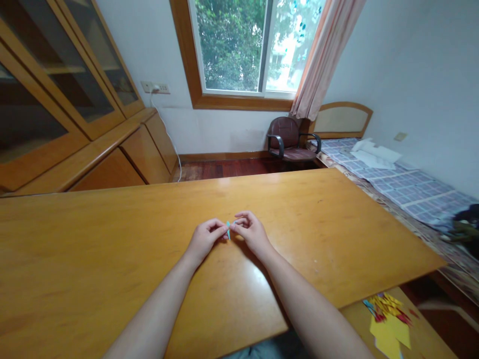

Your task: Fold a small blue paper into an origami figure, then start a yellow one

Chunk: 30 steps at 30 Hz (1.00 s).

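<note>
Teal piece: a small, narrow, pointed teal piece (228, 231) sits between the two hands, above the middle of the counter (112, 264), its long side running roughly away from the person.
Left grip: the left hand (209, 236) has thumb and fingers closed in a pinch on the piece's left side.
Right grip: the right hand (251, 230) brings thumb and forefinger close together at the piece's right side, other fingers loosely curled; whether they pinch it or only touch it, I cannot tell.
Counter: broad, glossy yellow-brown wood, reflecting window light below the hands.
Lower surface: at lower right, a wooden ledge (359, 319) below counter height carries yellow paper sheets (391, 335) and a heap of small yellow, red and blue pieces (387, 304).
Far side: a maroon armchair (286, 137) stands under the window (239, 50), beside a pink curtain (329, 55).
Right side: a bed (404, 179) with a checked cover.
Left side: a glass-doored wooden cabinet (71, 119).
</note>
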{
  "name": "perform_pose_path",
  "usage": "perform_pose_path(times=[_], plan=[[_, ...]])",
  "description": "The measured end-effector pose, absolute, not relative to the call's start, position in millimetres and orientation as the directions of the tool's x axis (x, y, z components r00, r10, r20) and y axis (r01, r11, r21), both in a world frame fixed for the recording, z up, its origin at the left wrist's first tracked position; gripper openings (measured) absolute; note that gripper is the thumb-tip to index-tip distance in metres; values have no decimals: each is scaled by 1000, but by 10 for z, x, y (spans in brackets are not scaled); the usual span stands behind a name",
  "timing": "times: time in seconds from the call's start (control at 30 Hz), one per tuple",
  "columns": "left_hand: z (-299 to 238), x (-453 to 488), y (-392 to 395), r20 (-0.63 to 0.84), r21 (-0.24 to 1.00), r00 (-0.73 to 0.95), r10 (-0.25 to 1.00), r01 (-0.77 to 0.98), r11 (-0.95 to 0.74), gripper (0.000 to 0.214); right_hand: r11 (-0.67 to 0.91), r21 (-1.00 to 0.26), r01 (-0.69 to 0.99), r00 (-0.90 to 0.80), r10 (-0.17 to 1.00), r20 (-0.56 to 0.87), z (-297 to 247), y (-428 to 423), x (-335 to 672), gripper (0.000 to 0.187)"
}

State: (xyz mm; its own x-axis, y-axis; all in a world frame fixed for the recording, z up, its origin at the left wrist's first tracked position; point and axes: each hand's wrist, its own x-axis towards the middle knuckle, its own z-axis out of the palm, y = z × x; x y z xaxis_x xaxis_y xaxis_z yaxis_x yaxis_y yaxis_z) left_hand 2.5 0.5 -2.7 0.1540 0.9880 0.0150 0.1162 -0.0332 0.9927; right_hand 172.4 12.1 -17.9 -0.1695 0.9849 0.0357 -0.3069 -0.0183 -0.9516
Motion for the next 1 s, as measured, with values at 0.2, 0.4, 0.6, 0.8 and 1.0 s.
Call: perform_pose_path(times=[0.2,0.4,0.6,0.8,1.0], plan=[[-15,44,-18,7,991,105,994,133,-22,29,2,-953,-305,-155,987,52,-207,136,1710,41],[-51,33,-13,-6,993,92,996,118,-5,32,-29,-948,-318,-195,980,36,-198,153,1716,46],[-29,34,-14,-57,993,115,992,111,44,34,-45,-954,-296,-224,974,23,-151,135,1741,47],[-28,20,-9,-54,990,134,989,134,36,36,-42,-953,-301,-198,980,19,-127,118,1737,47],[-49,22,-5,-52,988,137,989,152,31,36,-66,-946,-319,-197,980,-2,-117,111,1727,51]])
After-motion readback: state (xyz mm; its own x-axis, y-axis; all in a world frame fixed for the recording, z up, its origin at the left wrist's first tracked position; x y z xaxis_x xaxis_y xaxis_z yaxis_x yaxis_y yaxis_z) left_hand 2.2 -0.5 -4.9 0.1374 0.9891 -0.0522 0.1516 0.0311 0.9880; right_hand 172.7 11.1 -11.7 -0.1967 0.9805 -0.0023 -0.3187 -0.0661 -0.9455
